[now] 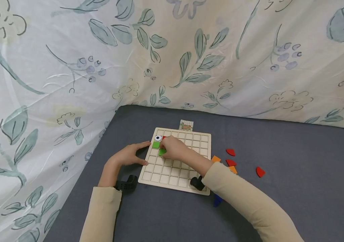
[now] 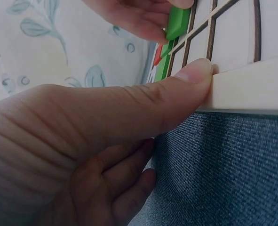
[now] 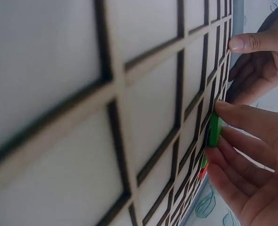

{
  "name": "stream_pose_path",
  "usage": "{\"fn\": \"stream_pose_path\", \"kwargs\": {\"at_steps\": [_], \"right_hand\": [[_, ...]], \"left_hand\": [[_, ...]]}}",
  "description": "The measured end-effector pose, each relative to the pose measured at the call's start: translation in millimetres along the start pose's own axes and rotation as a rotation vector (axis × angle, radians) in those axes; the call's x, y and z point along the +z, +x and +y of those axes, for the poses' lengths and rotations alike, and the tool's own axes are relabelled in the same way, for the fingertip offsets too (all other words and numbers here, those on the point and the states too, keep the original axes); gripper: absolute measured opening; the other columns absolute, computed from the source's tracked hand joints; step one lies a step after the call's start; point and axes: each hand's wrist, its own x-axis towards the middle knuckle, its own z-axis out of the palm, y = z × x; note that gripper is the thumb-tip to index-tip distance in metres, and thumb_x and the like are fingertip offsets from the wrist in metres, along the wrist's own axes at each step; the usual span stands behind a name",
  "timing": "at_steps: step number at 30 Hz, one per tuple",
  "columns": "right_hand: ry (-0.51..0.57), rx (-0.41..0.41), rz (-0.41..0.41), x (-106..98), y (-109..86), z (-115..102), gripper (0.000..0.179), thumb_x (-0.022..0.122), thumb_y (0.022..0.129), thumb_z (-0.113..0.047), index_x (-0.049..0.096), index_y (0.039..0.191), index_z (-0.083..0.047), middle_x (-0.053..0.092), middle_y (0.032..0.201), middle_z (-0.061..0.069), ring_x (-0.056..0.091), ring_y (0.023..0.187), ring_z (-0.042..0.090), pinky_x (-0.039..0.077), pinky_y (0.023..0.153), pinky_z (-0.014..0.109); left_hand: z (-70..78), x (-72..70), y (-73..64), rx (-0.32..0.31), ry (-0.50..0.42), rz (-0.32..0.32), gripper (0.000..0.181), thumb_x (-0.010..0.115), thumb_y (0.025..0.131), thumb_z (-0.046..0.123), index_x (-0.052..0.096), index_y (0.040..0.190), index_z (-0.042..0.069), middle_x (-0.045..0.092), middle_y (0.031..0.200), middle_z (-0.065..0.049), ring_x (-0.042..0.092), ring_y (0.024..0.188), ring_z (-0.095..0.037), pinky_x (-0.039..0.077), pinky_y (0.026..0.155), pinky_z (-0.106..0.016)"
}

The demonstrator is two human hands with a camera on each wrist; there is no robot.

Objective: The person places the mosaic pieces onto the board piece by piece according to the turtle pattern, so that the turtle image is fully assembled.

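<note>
A pale wooden grid board (image 1: 175, 169) lies on the dark cloth. My right hand (image 1: 174, 148) reaches over its upper left part and pinches a green square tile (image 3: 215, 129) between thumb and fingers, close over the cells. Past that tile, another green tile (image 1: 156, 145) sits in the left column, below a white round piece with a black dot (image 1: 158, 138). Part of a red piece (image 1: 164, 137) shows beside the round one; my right hand hides the rest. At the board's left edge, my left hand (image 1: 127, 155) has its fingers extended, the thumb touching the rim.
Behind the board lies a small printed card (image 1: 186, 125). To the right are red quarter-round pieces (image 1: 260, 172), orange pieces (image 1: 215, 158) and a blue piece (image 1: 217, 201), some partly under my right sleeve. Patterned fabric (image 1: 172, 67) hangs at the back and left.
</note>
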Motion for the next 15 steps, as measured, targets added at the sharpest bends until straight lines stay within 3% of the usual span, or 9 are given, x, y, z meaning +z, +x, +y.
{"fn": "stream_pose_path", "kwargs": {"at_steps": [3,15], "right_hand": [[-0.005,-0.004,0.007,0.2,-0.1,-0.6,0.022,0.076,0.074,-0.009,0.071,0.094,-0.003,0.068,0.087,0.007,0.058,0.074,0.014,0.049,0.066,0.029],[-0.009,-0.034,0.029,3.2,1.9,1.0,0.023,0.077,0.074,-0.010,0.071,0.095,-0.003,0.067,0.086,0.007,0.059,0.077,0.016,0.050,0.069,0.029]], "left_hand": [[0.0,-0.4,-0.1,-0.002,-0.002,-0.001,0.084,0.077,0.074,0.023,0.033,0.145,0.013,0.027,0.150,-0.011,0.024,0.136,-0.037,0.028,0.105,-0.055],[3.1,-0.5,-1.2,0.007,-0.013,-0.002,0.082,0.077,0.075,0.021,0.033,0.144,0.010,0.028,0.149,-0.013,0.024,0.135,-0.038,0.028,0.105,-0.055]]}}
